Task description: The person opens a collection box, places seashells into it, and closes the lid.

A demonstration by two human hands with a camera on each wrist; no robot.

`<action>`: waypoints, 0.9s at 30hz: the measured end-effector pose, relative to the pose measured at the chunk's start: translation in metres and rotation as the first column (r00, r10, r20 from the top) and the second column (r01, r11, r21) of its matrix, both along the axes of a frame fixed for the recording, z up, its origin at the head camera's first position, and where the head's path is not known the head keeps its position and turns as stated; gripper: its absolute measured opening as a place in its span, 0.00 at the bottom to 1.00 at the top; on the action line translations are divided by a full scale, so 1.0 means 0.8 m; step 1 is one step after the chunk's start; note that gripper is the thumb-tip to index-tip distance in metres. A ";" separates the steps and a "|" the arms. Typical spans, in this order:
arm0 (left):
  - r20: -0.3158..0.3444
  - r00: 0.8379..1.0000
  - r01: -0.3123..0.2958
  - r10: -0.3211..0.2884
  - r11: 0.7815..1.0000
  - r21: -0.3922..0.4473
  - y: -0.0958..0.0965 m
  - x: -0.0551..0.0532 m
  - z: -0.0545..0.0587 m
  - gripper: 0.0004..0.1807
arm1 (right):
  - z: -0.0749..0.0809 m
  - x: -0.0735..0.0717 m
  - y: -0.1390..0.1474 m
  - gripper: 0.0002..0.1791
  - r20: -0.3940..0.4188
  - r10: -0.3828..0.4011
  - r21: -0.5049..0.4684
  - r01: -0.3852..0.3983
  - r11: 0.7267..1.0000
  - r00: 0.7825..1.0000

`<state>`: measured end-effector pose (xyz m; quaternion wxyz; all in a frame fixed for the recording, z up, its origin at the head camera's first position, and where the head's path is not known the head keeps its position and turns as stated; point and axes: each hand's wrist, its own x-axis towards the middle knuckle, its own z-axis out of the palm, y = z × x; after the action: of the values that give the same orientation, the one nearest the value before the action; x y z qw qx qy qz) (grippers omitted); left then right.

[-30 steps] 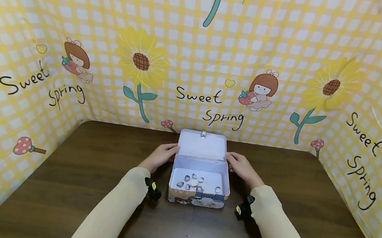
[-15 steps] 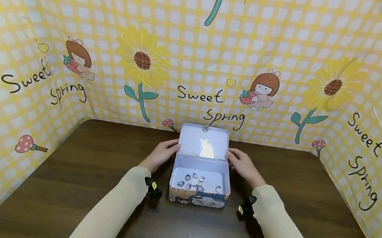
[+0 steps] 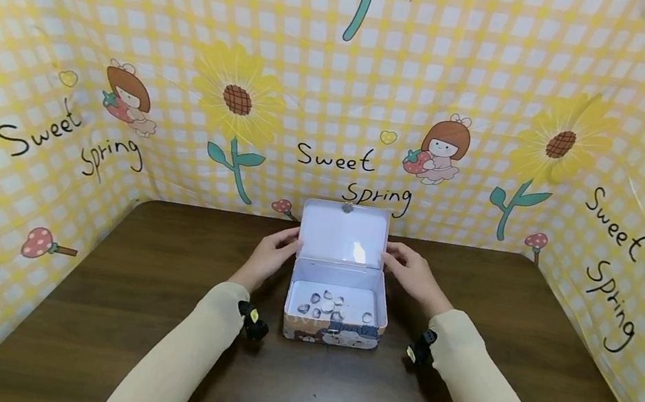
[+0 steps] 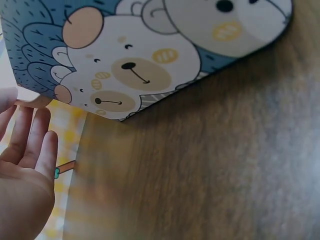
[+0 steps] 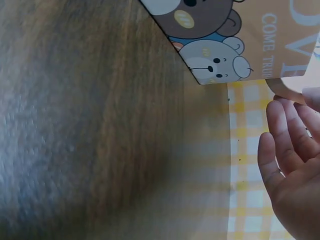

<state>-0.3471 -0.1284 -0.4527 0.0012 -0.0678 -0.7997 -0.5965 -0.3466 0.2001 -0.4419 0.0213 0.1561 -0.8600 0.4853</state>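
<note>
A printed tin box (image 3: 332,333) stands on the table, its hinged lid (image 3: 330,230) raised at the back. Inside, on the white floor, lie several small, clear, roundish pieces (image 3: 327,306), too small to name. My left hand (image 3: 269,255) holds the lid's left edge, thumb in front and fingers behind. On the right edge, my right hand (image 3: 416,276) has the same hold. Both wrist views show fingers by a corner of the lid; the left one shows the box's bear-printed side (image 4: 130,65), the right one its brown and orange side (image 5: 240,35).
The dark wood table (image 3: 293,398) ends at a yellow checked cloth (image 3: 319,55) hung behind and along both sides. The lid's top edge is close to the back cloth. Black wrist cameras (image 3: 254,323) flank the box.
The lid has swung to a more upright angle, its top edge rising in view. Both hands have shifted slightly up along with it. The box and the small pieces have stayed put.
</note>
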 end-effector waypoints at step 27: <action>-0.143 0.990 -0.018 0.016 1.000 -0.011 -0.005 0.017 0.062 0.22 | 0.019 0.026 0.002 0.15 -0.093 -0.003 0.019 0.005 1.000 0.996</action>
<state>-0.3332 -0.1325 -0.4028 0.0632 -0.1037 -0.8018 -0.5852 -0.3258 0.2015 -0.4265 0.0605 0.1770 -0.8630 0.4692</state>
